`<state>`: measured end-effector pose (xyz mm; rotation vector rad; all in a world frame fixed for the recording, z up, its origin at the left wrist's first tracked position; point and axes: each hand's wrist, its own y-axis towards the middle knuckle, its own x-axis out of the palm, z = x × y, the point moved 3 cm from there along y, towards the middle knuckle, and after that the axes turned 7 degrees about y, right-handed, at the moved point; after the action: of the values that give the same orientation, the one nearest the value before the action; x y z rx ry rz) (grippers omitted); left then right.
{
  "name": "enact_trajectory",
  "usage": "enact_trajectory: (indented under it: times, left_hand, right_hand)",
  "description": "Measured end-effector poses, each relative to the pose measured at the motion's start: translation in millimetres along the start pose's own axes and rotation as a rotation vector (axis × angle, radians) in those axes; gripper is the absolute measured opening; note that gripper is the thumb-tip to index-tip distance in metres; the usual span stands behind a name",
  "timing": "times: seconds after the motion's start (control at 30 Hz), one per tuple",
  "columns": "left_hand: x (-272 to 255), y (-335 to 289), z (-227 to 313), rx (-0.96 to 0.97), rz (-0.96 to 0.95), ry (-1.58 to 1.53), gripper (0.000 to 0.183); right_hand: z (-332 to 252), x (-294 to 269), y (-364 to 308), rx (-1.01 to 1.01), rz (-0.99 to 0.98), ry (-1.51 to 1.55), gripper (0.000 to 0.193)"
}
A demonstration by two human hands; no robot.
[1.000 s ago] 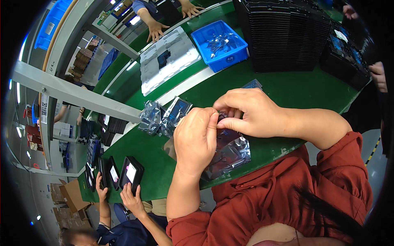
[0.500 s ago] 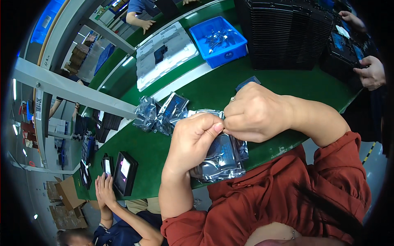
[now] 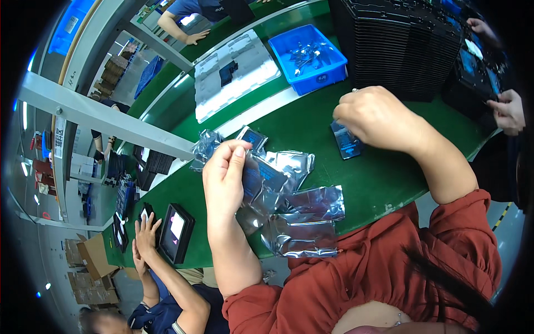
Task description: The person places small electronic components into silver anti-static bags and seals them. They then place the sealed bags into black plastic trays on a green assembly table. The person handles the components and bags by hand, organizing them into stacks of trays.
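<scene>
My left hand is closed, thumb against fingers, on the top of a shiny silver anti-static bag. Dark blue print shows through its film. Over the table to the right, my right hand is curled with its fingertips at the upper end of a flat dark rectangular piece with blue print. The fingertips are partly hidden behind the knuckles. Near the table's front edge lie flattened silver bags, below my left hand. More crumpled silver bags lie beyond it.
A blue bin with silvery scraps stands at the back, beside a tall stack of black trays. A white tray lies far left of the bin. Co-workers' hands show at right, lower left and top.
My hands have parted: the right has moved away to the right, onto the flat dark piece. My left stays on a silver bag and has shifted left. The view has turned slightly.
</scene>
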<state>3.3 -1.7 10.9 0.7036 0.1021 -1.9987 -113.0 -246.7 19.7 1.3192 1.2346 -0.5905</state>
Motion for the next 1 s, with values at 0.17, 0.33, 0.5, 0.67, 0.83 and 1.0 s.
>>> enact_trajectory:
  times: [0.17,0.33,0.5,0.67,0.83,1.0]
  left_hand:
    - [-8,-4,-3,0.032,-0.040,0.057,0.016]
    - [14,-13,23,0.179,0.002,0.160,0.012]
    - [18,-12,29,0.239,0.013,0.216,0.010]
    - [13,-8,24,0.217,0.105,0.041,0.012]
    - [11,-8,25,0.231,0.145,0.059,0.012]
    - [7,-5,27,0.252,0.185,0.077,0.011]
  right_hand:
    - [19,16,-3,0.114,-0.109,-0.149,0.007]
    - [-7,16,8,-0.031,0.063,-0.010,0.008]
    - [-14,23,19,0.042,0.142,0.340,0.009]
    - [-2,55,39,0.070,0.175,0.619,0.013]
    - [-24,62,36,0.062,-0.033,0.770,0.012]
    - [-4,52,43,0.108,0.263,0.709,0.012]
